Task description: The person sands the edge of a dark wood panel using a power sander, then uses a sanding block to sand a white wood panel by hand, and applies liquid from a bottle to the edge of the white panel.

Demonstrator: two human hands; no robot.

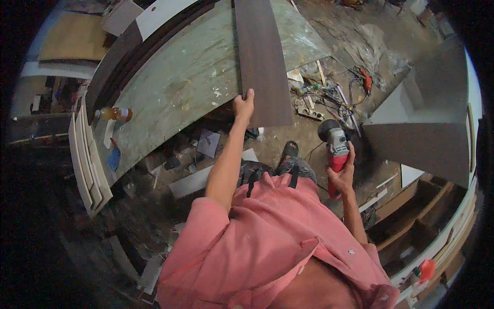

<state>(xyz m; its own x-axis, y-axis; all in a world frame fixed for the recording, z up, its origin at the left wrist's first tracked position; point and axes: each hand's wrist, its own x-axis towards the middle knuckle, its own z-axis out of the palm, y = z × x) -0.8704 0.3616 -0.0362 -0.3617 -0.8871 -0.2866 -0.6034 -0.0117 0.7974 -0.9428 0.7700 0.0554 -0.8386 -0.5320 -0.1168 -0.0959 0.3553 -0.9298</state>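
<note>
A long dark brown board (263, 67) lies across the worktable, its near end sticking out past the table's edge. My left hand (244, 108) grips the left edge of that board close to the near end, thumb on top and the other fingers out of sight beneath. To the right of the board, my right hand (341, 177) is wrapped around the red body of an angle grinder (337, 147). The grinder's grey head and dark round disc point away from me, apart from the board.
The board rests on a scuffed greenish worktable (180, 98). A bottle (113, 114) lies at its left end, near stacked panels (88, 159). Beyond the grinder, a power strip (310, 113), tangled cords and an orange power tool (366, 81) lie on the floor. Cabinet panels (417, 149) stand at right.
</note>
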